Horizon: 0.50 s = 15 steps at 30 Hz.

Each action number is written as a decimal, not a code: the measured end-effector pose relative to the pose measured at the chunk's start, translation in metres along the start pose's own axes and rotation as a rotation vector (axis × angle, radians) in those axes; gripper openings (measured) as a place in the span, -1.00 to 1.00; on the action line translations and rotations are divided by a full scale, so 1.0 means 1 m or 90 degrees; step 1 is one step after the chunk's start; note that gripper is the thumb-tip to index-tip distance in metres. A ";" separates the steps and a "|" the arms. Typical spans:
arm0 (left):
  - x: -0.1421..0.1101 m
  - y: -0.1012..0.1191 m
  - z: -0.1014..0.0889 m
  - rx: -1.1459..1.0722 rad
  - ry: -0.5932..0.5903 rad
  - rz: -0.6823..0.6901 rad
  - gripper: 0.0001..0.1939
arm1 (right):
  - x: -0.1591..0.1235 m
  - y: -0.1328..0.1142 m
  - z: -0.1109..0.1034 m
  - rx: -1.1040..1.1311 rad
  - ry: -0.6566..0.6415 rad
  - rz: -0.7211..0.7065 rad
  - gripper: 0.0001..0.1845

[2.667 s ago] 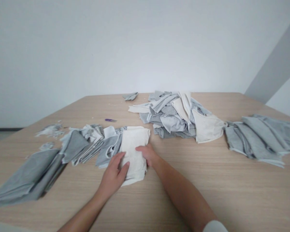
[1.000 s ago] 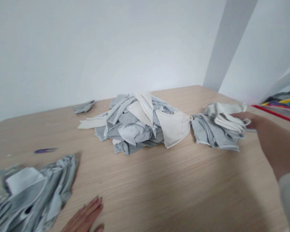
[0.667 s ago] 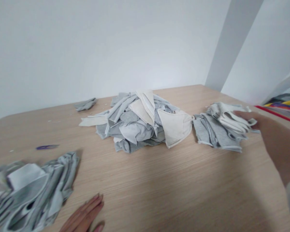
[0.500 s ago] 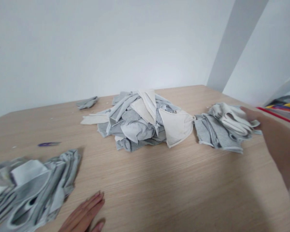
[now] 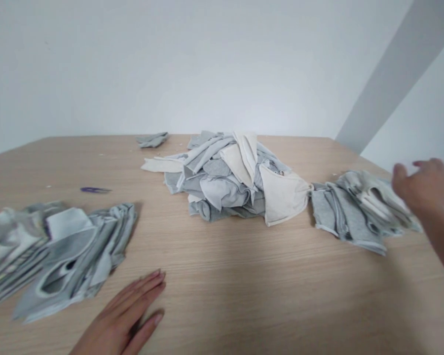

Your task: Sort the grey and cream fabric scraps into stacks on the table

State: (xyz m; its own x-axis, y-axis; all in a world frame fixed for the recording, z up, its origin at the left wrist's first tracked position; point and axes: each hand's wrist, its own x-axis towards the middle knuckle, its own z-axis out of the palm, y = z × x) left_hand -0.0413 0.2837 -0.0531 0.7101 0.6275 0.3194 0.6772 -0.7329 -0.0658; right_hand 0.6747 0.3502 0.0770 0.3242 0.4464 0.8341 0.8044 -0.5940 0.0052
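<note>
My left hand (image 5: 124, 318) lies flat on the wooden table (image 5: 244, 281) near its front edge, fingers stretched out, just right of a spread of grey fabric pieces (image 5: 59, 251). My right hand (image 5: 422, 185) hovers blurred above the right stack of grey pieces (image 5: 358, 209), whose top piece is cream. Its fingers are apart and nothing shows in them. A large heap of grey and cream fabric pieces (image 5: 233, 177) sits in the middle of the table.
A small purple tool (image 5: 94, 190) lies on the table at the left. A lone grey scrap (image 5: 153, 140) rests near the far edge. A white wall stands behind the table, with a grey slanted beam at the right.
The cream piece went from the left spread to the top of the right stack. My right hand has let go of it and lifted off. My left hand stays flat.
</note>
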 end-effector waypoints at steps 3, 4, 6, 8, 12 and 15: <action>0.000 0.001 0.002 0.003 0.009 0.003 -0.33 | -0.015 -0.052 -0.029 0.106 -0.096 -0.189 -0.48; 0.000 0.001 0.003 0.005 0.013 0.007 -0.33 | -0.026 -0.074 -0.039 0.150 -0.122 -0.257 -0.49; 0.000 0.001 0.003 0.011 0.016 0.014 -0.34 | -0.060 -0.120 -0.059 0.234 -0.212 -0.388 -0.48; 0.001 0.001 0.002 0.020 0.024 0.021 -0.35 | -0.100 -0.161 -0.071 0.276 -0.321 -0.467 -0.38; 0.007 0.002 -0.006 0.064 0.064 0.063 -0.40 | -0.166 -0.210 -0.075 0.281 -0.473 -0.465 -0.39; 0.028 0.011 -0.009 0.092 0.100 0.167 -0.62 | -0.185 -0.224 -0.070 0.274 -0.485 -0.428 -0.49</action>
State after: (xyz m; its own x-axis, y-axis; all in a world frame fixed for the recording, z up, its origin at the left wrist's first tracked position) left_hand -0.0156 0.2909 -0.0367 0.8333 0.3661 0.4143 0.5035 -0.8120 -0.2951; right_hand 0.4000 0.3540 -0.0396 -0.1417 0.9746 0.1732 0.9899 0.1414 0.0140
